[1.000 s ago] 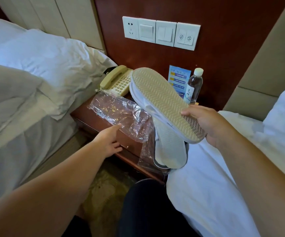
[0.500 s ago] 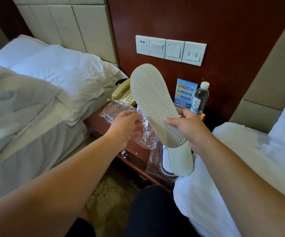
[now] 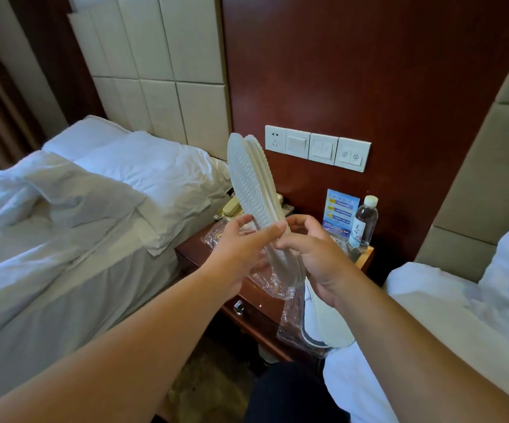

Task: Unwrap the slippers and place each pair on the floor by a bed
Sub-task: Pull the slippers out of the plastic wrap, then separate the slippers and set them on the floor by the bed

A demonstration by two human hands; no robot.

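Slippers show as two pairs. Nearest, the wrapped pair (image 3: 323, 328) lies inside a clear plastic bag (image 3: 288, 325), between the counter (image 3: 190, 253) edge and the right bed (image 3: 430, 300). Above the counter, the left hand (image 3: 241, 245) and right hand (image 3: 317, 261) both grip the bare pair (image 3: 251, 184), white, pressed flat together, ribbed soles outward, upright. A crumpled clear wrapper (image 3: 216, 236) lies beneath on the counter. A water bottle (image 3: 366, 221) stands behind.
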